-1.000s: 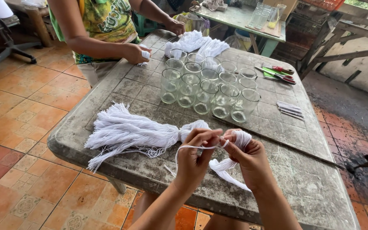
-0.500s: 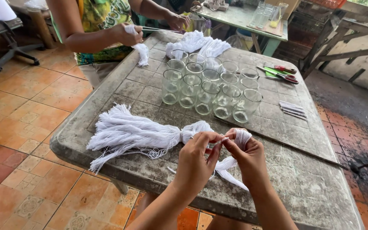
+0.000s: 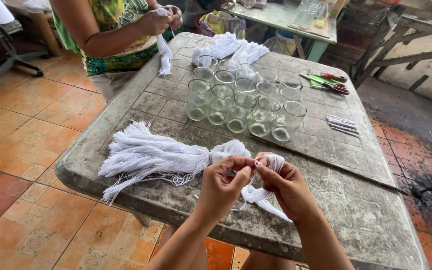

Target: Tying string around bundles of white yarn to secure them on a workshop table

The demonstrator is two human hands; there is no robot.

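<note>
A bundle of white cotton strings (image 3: 161, 157) lies at nine o'clock of the left hand (image 3: 223, 187), near the worn grey table's (image 3: 356, 220) front edge. Left fingers pinch a strand; the right hand (image 3: 286, 185) grips a small white tuft (image 3: 275, 162). Clear glass jars (image 3: 241, 100) stand at twelve o'clock; bare tabletop opens at three o'clock.

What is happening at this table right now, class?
A person's left hand and right hand pinch a small hank of white string between the fingertips, just above the worn grey table. A larger tied bundle of white string lies beside the left hand. Empty glass jars stand clustered mid-table, with scissors beyond. Across the table, another person handles a white strand of their own.
</note>
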